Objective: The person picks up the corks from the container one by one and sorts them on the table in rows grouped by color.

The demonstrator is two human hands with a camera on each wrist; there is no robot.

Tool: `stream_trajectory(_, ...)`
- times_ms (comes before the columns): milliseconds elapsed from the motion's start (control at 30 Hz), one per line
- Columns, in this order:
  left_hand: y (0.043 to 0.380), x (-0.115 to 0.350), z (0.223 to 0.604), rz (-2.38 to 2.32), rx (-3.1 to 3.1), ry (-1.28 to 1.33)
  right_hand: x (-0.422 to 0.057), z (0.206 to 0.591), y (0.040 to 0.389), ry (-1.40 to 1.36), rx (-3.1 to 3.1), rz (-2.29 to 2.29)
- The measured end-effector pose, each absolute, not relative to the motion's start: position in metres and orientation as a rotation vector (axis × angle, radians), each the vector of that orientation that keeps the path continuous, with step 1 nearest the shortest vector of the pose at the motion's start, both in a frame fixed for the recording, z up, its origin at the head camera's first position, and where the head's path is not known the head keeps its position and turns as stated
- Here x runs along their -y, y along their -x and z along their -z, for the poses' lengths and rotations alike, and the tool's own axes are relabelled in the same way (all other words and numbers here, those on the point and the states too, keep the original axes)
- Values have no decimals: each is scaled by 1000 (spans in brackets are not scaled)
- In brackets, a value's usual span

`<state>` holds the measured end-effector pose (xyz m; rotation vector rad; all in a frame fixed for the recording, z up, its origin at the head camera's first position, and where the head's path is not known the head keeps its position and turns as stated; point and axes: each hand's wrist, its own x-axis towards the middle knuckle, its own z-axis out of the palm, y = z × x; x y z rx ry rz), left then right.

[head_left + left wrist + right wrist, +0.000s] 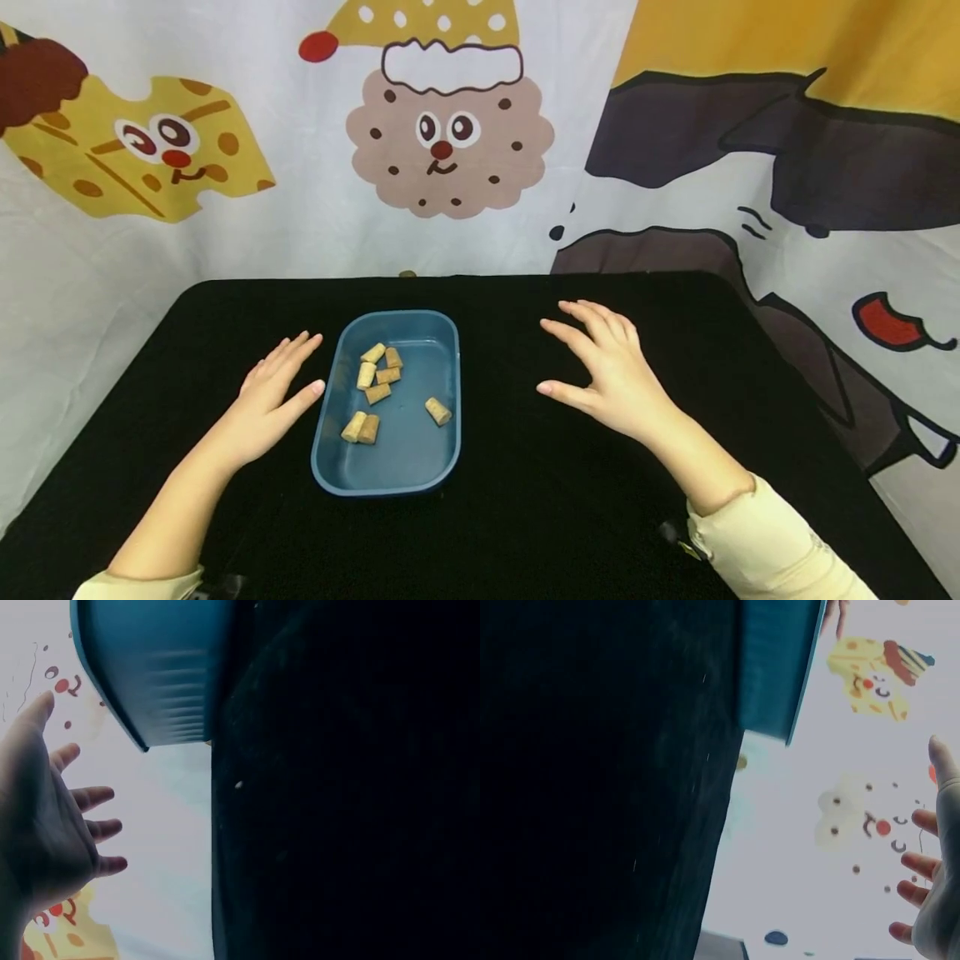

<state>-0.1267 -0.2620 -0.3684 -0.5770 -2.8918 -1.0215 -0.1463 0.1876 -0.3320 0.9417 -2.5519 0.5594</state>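
A blue rectangular tray [408,462] with rounded corners stands on the black tabletop, left of centre in the head view. Several tapered corks [365,375] lie loose in it, most along its left half, with a single cork [438,411] near the right wall. Just left of the tray is my left hand [272,408], fingers extended and thumb apart, holding nothing. My right hand [611,371] hovers farther off on the right, fingers spread and bare. Both wrist views show the tray's outer wall [161,682], its inside hidden, beyond the left palm [49,817] and right palm [937,892].
The black table [525,533] reaches back to a white cloth [285,242] printed with cartoon food figures. Pale sleeves [772,542] cover both forearms, and a small dark strap piece [678,537] shows at the right cuff.
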Motion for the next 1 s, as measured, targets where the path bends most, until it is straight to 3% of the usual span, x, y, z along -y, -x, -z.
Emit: stream_trajectory(1000, 134, 265, 414, 1661, 2749, 630, -70, 348, 160, -1430, 2550, -662)
